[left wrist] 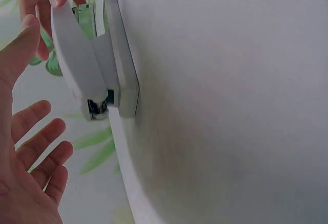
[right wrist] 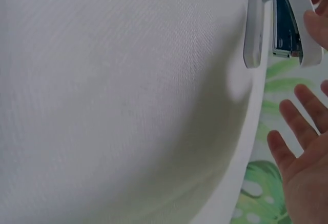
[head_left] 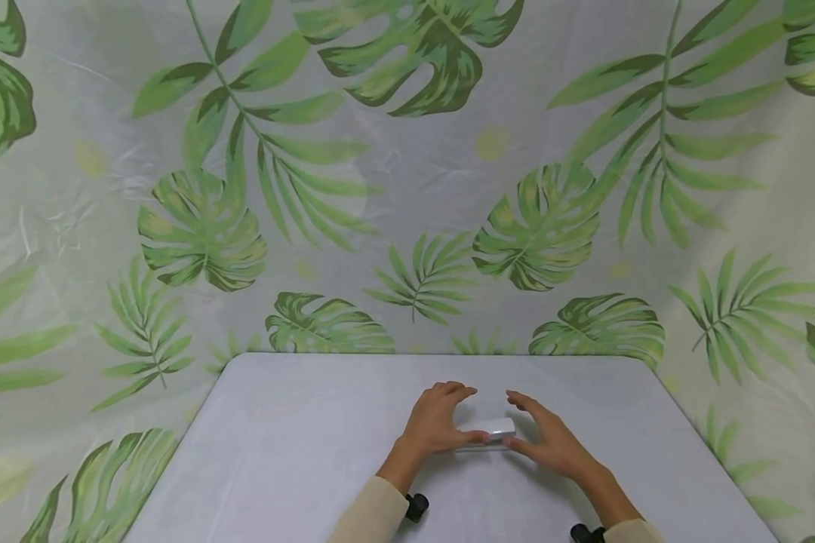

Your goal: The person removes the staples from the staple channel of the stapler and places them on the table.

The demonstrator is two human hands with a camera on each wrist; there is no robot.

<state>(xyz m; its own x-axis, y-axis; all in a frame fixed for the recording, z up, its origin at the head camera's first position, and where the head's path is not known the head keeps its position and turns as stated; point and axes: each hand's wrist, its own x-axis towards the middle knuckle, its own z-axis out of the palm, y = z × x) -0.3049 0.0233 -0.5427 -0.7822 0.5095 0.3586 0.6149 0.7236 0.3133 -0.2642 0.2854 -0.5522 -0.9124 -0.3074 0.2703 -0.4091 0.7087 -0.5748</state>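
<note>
A white stapler point(head_left: 501, 427) stands on the white table between both hands, its upper arm raised at an angle from its base point(left wrist: 123, 55). My left hand point(head_left: 436, 421) is at its left end, the thumb right at the stapler's near side and the other fingers spread apart. From the right, my right hand point(head_left: 552, 443) has its thumb point(right wrist: 316, 28) against the upper arm near the stapling end, while its remaining fingers spread loosely beyond. Between base and upper arm, the metal staple channel point(right wrist: 282, 24) shows. Neither hand has its fingers curled round the stapler.
The white table point(head_left: 299, 437) has rounded far corners. Behind and around it hangs a pale sheet point(head_left: 421, 188) printed with green leaves. Small black wrist mounts point(head_left: 417, 507) sit by the beige sleeves point(head_left: 373, 513).
</note>
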